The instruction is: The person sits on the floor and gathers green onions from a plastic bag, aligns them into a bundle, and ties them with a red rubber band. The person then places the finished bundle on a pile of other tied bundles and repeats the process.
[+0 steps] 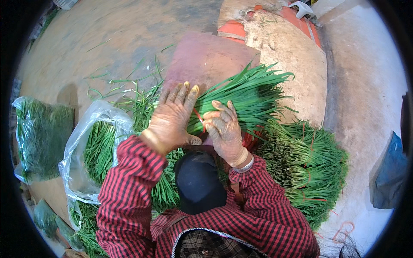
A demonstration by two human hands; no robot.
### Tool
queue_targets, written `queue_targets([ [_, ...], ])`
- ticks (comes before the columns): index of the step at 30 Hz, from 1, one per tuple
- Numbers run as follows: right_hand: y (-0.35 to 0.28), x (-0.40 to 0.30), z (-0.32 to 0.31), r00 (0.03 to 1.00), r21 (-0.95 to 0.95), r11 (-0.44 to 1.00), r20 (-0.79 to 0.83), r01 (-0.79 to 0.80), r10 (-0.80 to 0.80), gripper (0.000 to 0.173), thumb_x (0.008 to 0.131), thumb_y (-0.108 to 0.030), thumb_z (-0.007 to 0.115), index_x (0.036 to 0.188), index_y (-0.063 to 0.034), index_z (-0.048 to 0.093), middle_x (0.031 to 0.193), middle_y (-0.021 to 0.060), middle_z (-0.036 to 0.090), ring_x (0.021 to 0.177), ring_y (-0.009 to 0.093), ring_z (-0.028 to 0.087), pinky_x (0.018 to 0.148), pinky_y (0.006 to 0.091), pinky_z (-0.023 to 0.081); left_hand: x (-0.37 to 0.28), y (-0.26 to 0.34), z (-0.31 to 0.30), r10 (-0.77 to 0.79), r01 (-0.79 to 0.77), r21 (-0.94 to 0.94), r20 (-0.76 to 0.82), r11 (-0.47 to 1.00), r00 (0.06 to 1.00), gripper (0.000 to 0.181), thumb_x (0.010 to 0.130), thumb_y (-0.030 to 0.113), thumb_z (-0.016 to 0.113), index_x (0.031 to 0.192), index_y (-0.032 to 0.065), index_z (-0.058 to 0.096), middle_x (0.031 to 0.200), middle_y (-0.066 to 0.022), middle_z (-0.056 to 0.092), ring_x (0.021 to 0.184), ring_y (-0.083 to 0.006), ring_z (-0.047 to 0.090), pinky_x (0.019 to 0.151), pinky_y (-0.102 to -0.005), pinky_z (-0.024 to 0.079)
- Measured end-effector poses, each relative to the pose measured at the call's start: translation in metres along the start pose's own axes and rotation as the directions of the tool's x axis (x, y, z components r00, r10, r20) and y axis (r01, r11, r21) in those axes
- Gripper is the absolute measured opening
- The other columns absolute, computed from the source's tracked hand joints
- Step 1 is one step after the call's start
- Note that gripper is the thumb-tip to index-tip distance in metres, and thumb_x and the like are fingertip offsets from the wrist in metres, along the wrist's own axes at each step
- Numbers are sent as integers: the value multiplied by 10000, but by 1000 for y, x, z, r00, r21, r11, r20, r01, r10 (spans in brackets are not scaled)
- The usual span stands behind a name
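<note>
A bundle of long flat green leaves, like Chinese chives point(245, 96), lies before me with its tips to the right. A red tie point(198, 117) goes round it near the stem end. My left hand point(172, 117), in a thin translucent glove, lies flat across the stem end, fingers apart. My right hand point(226, 132), gloved too, has its curled fingers against the bundle's near side beside the tie; how firmly they hold is unclear. Under the bundle is a pinkish board point(190, 61). The dark rounded thing point(200, 183) below my hands is my knee or similar.
Tied chive bundles point(309, 164) are stacked at right. Loose chives point(138, 106) lie left of my hands. An open clear plastic bag point(77, 164) holds chives; a filled bag point(45, 138) stands farther left. A white plastic stool point(302, 9) and a blue bag point(388, 174) are also there.
</note>
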State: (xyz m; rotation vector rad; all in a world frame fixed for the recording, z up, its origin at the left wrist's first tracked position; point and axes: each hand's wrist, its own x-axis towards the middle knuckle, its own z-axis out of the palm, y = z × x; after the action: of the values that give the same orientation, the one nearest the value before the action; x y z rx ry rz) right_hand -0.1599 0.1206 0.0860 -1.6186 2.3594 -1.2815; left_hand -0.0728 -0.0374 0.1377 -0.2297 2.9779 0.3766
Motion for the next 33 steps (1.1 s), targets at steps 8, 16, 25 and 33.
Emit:
queue_targets([
  [8,-25,39,7,987,141,979,-85,146,-135,79,780,-48,578,858,-42,576,873,103,593,797,307,586,668,358,490,10,12,32,-278,285,28,326,958,904,1071,504,446,765,1359,42,262,1205,-169,493,1116,-337,479,974,-464,342],
  [16,37,62,26,882,712,676,-179,-190,437,141,875,-123,538,935,0,571,794,29,603,700,112,535,668,245,443,-3,-12,41,-184,200,-159,110,967,977,1196,475,432,796,1394,-4,166,1328,-213,389,1167,-374,436,979,-404,360],
  [25,12,-43,11,556,486,270,736,-831,387,331,864,-257,599,1077,-13,531,948,58,582,842,111,555,723,240,457,9,-26,32,-131,371,-711,370,598,920,825,538,343,800,1229,33,473,1081,-162,599,988,-247,583,887,-323,438],
  [33,3,-21,0,966,852,479,104,-209,237,832,705,-351,754,1346,-60,312,1293,114,438,1202,234,414,1002,404,349,-11,16,4,-231,-228,-899,-328,374,916,750,539,184,830,1185,5,495,1177,-137,547,1082,-184,503,975,-356,363],
])
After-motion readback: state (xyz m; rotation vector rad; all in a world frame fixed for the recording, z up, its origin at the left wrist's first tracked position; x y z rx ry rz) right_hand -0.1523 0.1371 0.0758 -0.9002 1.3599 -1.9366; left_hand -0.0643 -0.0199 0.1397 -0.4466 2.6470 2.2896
